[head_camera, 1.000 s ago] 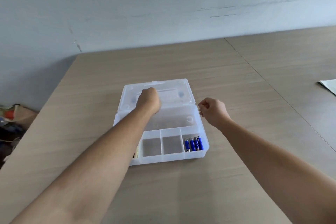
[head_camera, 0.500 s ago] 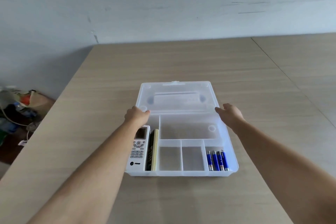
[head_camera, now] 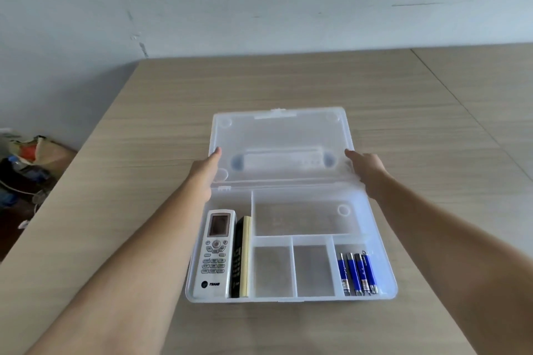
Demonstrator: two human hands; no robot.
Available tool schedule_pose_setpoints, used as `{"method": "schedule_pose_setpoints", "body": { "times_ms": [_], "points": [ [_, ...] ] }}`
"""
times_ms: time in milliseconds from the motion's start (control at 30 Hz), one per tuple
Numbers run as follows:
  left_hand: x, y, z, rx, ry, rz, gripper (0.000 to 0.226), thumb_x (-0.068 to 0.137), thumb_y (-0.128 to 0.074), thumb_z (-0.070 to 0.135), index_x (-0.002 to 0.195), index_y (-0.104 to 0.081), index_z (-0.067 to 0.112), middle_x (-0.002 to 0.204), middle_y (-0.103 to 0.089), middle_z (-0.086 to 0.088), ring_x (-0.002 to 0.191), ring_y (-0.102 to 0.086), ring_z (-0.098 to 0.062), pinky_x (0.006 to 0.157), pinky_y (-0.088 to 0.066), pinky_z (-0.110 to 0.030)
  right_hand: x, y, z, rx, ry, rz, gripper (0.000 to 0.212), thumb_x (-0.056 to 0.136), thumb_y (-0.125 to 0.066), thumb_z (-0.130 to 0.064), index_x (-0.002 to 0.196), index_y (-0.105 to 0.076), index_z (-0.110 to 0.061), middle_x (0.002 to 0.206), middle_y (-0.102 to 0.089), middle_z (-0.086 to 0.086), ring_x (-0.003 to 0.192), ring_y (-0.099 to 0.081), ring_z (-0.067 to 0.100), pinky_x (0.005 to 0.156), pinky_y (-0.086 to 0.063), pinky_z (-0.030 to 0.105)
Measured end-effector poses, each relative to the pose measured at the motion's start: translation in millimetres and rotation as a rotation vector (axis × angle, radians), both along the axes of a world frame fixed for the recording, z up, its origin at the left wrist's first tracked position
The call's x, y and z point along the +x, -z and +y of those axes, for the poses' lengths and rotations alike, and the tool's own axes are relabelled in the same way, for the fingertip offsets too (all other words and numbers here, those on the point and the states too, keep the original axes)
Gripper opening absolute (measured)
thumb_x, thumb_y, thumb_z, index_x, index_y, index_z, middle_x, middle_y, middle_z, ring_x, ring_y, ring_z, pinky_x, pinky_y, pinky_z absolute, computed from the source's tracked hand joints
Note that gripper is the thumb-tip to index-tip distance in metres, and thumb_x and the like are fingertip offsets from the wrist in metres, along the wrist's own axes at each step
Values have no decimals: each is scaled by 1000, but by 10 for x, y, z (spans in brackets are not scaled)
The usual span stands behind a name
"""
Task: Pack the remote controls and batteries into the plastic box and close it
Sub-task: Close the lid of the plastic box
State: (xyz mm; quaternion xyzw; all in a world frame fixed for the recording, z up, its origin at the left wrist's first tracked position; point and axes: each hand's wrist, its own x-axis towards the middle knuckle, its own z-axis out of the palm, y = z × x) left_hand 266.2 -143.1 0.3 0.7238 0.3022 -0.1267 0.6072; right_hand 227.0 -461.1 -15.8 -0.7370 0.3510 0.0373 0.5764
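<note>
At the frame's left edge, a cluttered heap [head_camera: 23,164] on the floor was cut off and too blurred to identify.

Translucent clear plastic box [head_camera: 383,271]; white remote control [head_camera: 215,256], black-and-yellow remote [head_camera: 241,259], blue batteries [head_camera: 357,274]; pale wood-grain surface [head_camera: 144,138].

Translucent, smooth plastic box [head_camera: 291,298] with frosted lid [head_camera: 281,135]. Matt wood-grain laminate table [head_camera: 173,124]. White glossy plastic remote [head_camera: 215,256]; beside it a black remote [head_camera: 238,259] with a yellowish edge. 4 glossy blue batteries [head_camera: 357,274]. Matt painted wall [head_camera: 259,0], scuffed.
</note>
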Motion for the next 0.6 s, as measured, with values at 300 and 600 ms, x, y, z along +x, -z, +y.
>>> {"method": "schedule_pose_setpoints", "body": {
  "times_ms": [300,600],
  "points": [
    [-272,-592,99,-439,-151,-301,48,92,-39,59,92,-59,16,93,-62,-1,82,-61,-12,67,-48,-24,-297,-626,67,369,230,-404,41,91,-44,-44,76,-66,-12,97,-71,10,79,-62,22,82,-47,32],
    [-1200,-653,531,-460,188,13,53,92,-40,45,129,-48,7,117,-54,-8,85,-59,-14,58,-47,-24,-1426,-599,53,781,123,-313,48,94,-41,-43,124,-53,-6,121,-54,12,94,-58,22,80,-47,30]
  ]
}}
